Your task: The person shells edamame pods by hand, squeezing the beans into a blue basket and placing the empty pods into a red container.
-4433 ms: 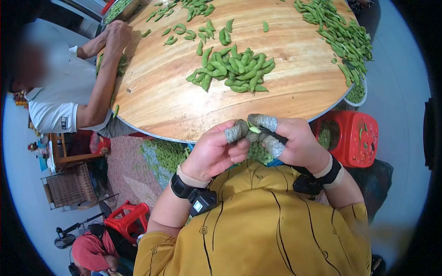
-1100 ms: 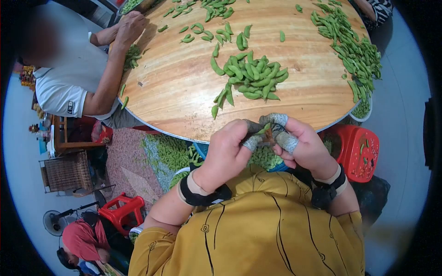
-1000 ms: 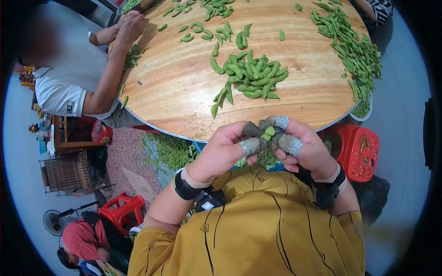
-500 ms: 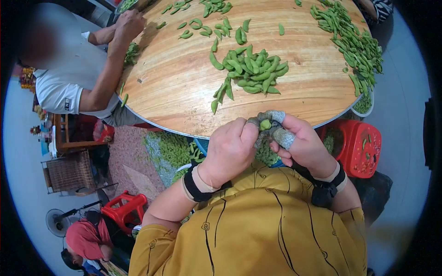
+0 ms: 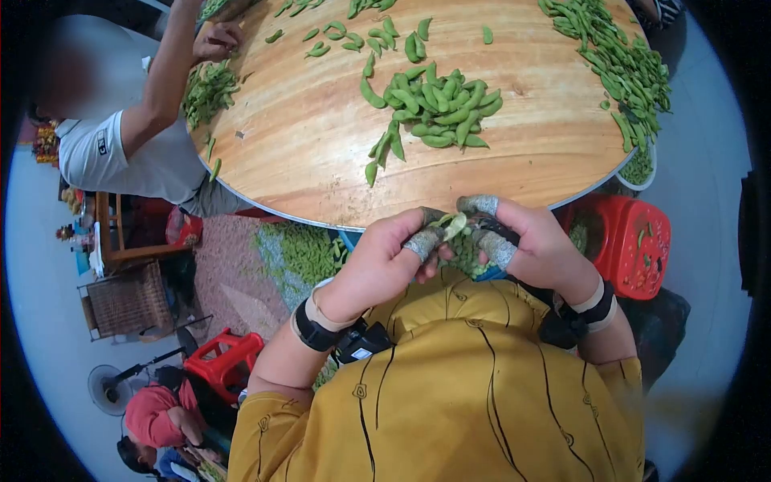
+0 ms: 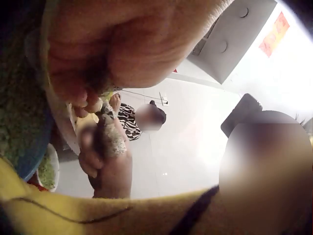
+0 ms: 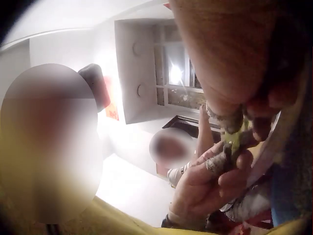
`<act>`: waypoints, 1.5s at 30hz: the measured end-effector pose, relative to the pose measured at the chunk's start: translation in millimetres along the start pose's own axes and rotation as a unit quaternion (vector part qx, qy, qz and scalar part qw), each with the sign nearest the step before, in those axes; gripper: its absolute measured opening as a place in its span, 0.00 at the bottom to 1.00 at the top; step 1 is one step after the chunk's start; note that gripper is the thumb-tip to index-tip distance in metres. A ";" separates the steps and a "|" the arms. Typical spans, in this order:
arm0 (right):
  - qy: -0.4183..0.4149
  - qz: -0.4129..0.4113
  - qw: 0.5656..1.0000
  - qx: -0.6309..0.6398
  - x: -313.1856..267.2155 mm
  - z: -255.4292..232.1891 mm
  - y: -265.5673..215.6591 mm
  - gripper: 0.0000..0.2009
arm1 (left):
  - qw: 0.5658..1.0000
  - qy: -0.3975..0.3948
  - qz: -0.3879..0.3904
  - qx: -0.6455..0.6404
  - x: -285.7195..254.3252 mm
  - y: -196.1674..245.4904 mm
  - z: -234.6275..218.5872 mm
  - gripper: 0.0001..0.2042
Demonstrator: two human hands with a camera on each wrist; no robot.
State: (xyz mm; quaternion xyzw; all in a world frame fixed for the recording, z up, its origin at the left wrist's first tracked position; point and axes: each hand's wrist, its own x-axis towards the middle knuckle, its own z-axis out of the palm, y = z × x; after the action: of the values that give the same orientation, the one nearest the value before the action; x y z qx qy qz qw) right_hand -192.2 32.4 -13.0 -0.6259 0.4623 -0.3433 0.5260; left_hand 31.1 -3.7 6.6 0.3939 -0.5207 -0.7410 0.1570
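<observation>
In the head view an edamame pod (image 5: 456,226) is held between both hands, just past the table's near edge. It looks pale and split open. My left hand (image 5: 379,259) pinches it from the left between thumb and forefinger. From the other side, the right hand (image 5: 536,241) grips it with fingertips close against the left ones. Grey tape wraps the thumbs and forefingers. Below the hands, shelled beans (image 5: 466,257) lie in a blue basin (image 5: 350,238), partly hidden. The right wrist view also shows the green pod (image 7: 235,141) between the fingertips.
A pile of edamame pods (image 5: 442,104) lies on the round wooden table (image 5: 313,173). More pods (image 5: 618,68) are heaped along its right edge. A red stool (image 5: 642,249) stands at right. One person (image 5: 104,149) sits at left, another (image 5: 161,414) lower left.
Between my fingers, the pod has turned from a whole green look to a pale, split one. My left hand has rolled back so its thumb shows. The person at left has raised an arm.
</observation>
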 end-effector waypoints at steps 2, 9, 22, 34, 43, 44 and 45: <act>0.015 -0.003 0.999 -0.031 -0.8 1.5 -1.6 0.16 | 0.999 0.010 0.004 0.040 -2.4 -1.5 0.4 0.11; 0.029 0.080 0.995 0.053 1.8 10.3 -1.6 0.07 | 0.997 -0.073 -0.024 -0.026 -2.2 -2.0 1.1 0.10; 0.060 -0.112 0.946 -0.298 -10.0 16.9 -10.3 0.05 | 0.992 0.005 -0.029 -0.120 11.2 -31.5 24.2 0.09; 0.094 0.035 0.993 -0.067 -20.6 6.7 -0.3 0.08 | 0.983 -0.073 -0.024 -0.164 5.1 -24.3 29.6 0.15; 0.089 -0.056 0.979 -0.175 -16.9 17.4 -5.8 0.07 | 0.997 -0.018 -0.075 -0.018 10.5 -34.0 23.7 0.15; 0.097 -0.039 0.982 -0.158 -16.8 17.4 -2.7 0.08 | 0.998 -0.015 -0.059 -0.024 11.5 -40.0 22.9 0.15; 0.105 -0.022 0.984 -0.142 -17.1 16.6 -0.3 0.08 | 0.998 -0.014 -0.044 -0.031 12.7 -45.7 21.6 0.16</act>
State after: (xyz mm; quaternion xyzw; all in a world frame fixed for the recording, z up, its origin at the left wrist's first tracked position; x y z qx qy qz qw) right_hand -182.7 54.1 -15.2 -0.6645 0.5452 -0.3496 0.3728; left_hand 15.0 20.8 -36.5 0.4011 -0.4820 -0.7681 0.1295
